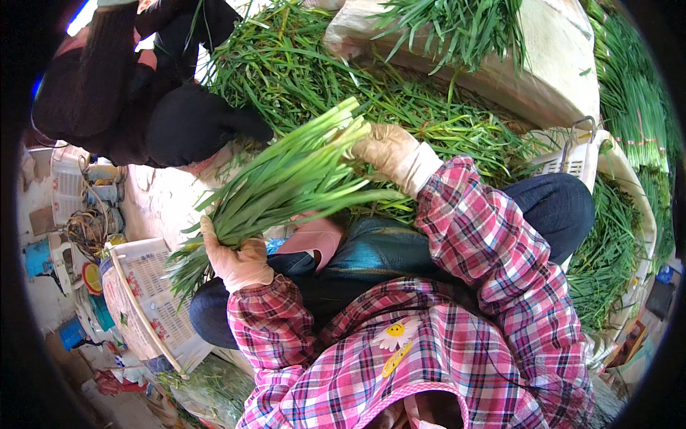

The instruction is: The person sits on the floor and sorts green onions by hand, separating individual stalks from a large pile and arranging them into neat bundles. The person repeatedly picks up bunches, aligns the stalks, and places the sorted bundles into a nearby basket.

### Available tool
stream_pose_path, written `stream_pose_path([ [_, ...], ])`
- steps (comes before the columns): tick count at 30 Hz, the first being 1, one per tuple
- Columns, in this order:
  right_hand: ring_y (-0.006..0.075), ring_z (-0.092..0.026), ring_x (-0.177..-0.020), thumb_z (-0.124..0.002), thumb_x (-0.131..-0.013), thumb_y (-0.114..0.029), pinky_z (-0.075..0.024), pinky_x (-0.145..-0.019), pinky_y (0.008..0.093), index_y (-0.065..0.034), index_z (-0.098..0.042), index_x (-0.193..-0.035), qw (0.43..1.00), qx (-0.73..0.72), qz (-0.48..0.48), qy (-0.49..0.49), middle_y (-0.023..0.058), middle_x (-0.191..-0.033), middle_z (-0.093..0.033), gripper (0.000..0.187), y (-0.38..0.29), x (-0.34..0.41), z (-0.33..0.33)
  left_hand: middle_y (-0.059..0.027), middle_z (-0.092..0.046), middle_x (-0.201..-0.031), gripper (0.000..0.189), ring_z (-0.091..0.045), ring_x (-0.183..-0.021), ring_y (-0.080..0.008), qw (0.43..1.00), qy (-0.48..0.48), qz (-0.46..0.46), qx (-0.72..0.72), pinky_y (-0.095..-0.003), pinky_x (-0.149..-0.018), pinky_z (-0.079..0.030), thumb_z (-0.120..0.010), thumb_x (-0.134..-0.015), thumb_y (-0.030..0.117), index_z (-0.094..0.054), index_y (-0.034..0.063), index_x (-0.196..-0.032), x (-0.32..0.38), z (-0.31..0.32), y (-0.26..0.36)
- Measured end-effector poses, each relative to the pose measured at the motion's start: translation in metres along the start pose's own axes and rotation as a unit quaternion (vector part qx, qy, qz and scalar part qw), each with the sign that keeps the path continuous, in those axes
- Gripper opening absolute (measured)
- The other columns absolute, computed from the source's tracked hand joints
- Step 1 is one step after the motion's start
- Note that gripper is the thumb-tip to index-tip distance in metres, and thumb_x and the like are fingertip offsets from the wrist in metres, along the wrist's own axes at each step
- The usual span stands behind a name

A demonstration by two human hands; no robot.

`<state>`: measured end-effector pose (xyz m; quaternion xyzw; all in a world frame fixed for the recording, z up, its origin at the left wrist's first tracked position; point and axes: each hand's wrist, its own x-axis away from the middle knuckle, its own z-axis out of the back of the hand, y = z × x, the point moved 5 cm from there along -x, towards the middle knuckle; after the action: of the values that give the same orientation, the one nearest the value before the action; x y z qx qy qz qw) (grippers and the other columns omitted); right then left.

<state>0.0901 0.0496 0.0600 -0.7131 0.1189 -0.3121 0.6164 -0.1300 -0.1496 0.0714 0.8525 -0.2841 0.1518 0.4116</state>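
A loose bundle of long green leafy stalks, like garlic chives, (pixel 289 171) slants across in front of me. My left hand (pixel 236 257), in a pale glove, holds its dark leafy end at the lower left. At the pale stem end, my right hand (pixel 386 153), in a worn tan glove, has its fingers on the stems. Some stalks hang loose below my right hand. Behind the bundle lies a large heap of cut greens (pixel 284 64). My right fingertips are partly hidden by the stems.
A co-worker in dark clothes (pixel 182 123) sits at the upper left. More greens lie on a wrapped pale block (pixel 557 64). Tied bundles (pixel 638 118) line the far right, beside a white basket (pixel 581 155). A white plastic crate (pixel 155 289) stands at the left.
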Motion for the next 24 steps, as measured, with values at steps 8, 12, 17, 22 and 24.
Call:
stream_pose_path([
  [8, 0.0199, -0.061, -0.094, -0.067, -0.087, -0.034, -0.0472, -0.086, 0.0325, -0.0065, -0.066, -0.109, 0.986, -0.03, 0.161, -0.02, 0.0097, -0.1, -0.068, 0.035, 0.006, -0.033, -0.011, -0.0088, -0.066, -0.106, 0.026, -0.063, -0.096, -0.0253, 0.999, -0.034, 0.002, -0.019, -0.0409, -0.087, -0.054, -0.068, -0.086, 0.022, -0.064, 0.0034, -0.104, 0.001, -0.009, -0.008],
  [12, 0.0183, -0.06, -0.1, -0.073, -0.082, -0.025, -0.0468, -0.091, 0.0318, -0.0077, -0.062, -0.119, 0.996, -0.001, 0.067, -0.059, 0.006, -0.11, -0.067, 0.042, 0.016, -0.017, -0.021, -0.0096, -0.065, -0.112, 0.028, -0.061, -0.103, -0.0252, 0.997, -0.065, 0.026, -0.017, -0.0448, -0.093, -0.05, -0.063, -0.091, 0.025, -0.064, 0.0036, -0.108, -0.011, 0.002, 0.008],
  [17, 0.0149, -0.058, -0.104, -0.074, -0.081, -0.02, -0.0447, -0.094, 0.0309, -0.0067, -0.061, -0.123, 0.966, -0.219, 0.084, -0.11, 0.0032, -0.112, -0.067, 0.046, 0.006, 0.014, -0.027, -0.0111, -0.065, -0.116, 0.032, -0.061, -0.106, -0.0281, 0.996, -0.072, 0.049, 0.015, -0.0479, -0.094, -0.049, -0.064, -0.09, 0.025, -0.062, 0.003, -0.113, -0.016, 0.01, 0.012],
  [22, 0.0134, -0.058, -0.103, -0.071, -0.085, -0.019, -0.0448, -0.092, 0.029, -0.0071, -0.06, -0.124, 0.971, -0.218, 0.017, -0.094, 0.0025, -0.115, -0.065, 0.042, 0.01, 0.022, -0.03, -0.011, -0.066, -0.114, 0.03, -0.061, -0.106, -0.0262, 0.984, -0.147, 0.094, 0.016, -0.045, -0.096, -0.048, -0.061, -0.092, 0.023, -0.062, 0.0013, -0.114, -0.002, -0.003, 0.01],
  [24, 0.0137, -0.059, -0.103, -0.069, -0.087, -0.017, -0.0456, -0.093, 0.0284, -0.004, -0.059, -0.124, 0.952, -0.293, 0.011, -0.083, 0.0047, -0.115, -0.065, 0.04, 0.009, 0.027, -0.027, -0.0116, -0.066, -0.114, 0.027, -0.061, -0.106, -0.0253, 0.987, -0.124, 0.097, 0.019, -0.0435, -0.097, -0.047, -0.059, -0.094, 0.02, -0.063, 0.0012, -0.112, -0.001, -0.002, 0.011],
])
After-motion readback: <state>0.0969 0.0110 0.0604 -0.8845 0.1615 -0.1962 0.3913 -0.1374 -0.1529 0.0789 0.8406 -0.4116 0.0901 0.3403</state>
